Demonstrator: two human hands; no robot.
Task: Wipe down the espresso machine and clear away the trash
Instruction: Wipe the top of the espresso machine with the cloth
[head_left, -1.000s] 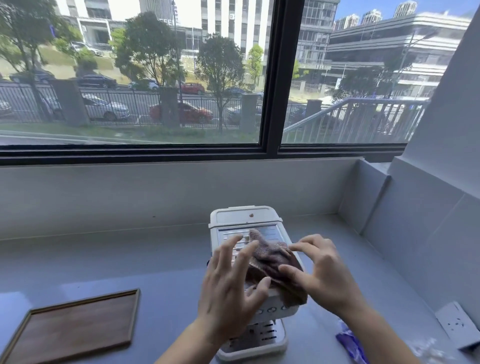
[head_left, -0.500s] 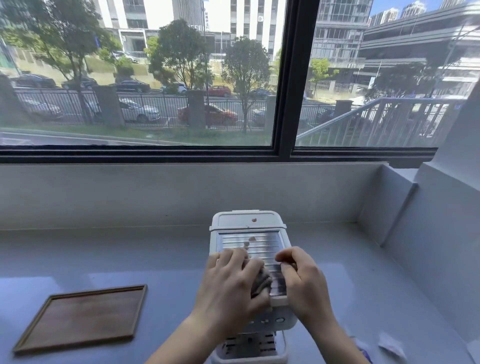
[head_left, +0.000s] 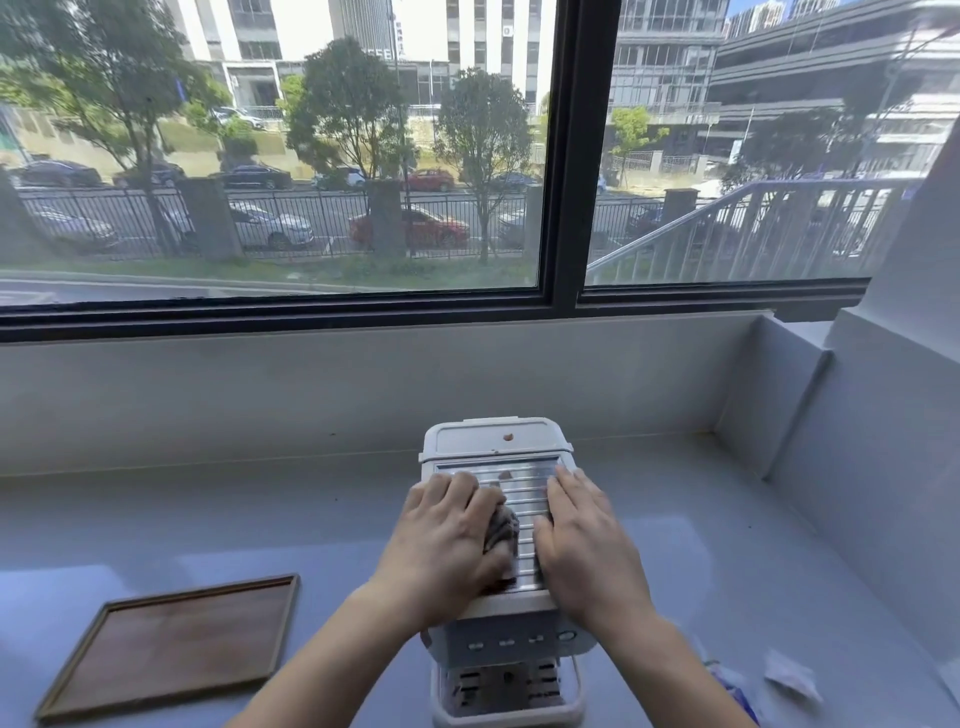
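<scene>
Indoors, pale counter (head_left: 208, 519), perhaps wrappers (head_left: 789, 675), window (head_left: 270, 156).

Left hand (head_left: 451, 540) lying palm down, fingers stretching straight ahead, right hand (head_left: 581, 543) lying flat alongside it, fingers together, hands not touching.

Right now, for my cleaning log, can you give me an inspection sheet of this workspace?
Surface: grey counter, glossy.
Job's things: white espresso machine; brown cloth bunched on its ribbed top.
Clutter: wrappers at the right near edge; wooden tray at the left.
Hands: left hand presses the cloth; right hand lies flat on the machine top beside it.
Cables: nothing seen.
Surroundings: window behind, street outside.
</scene>
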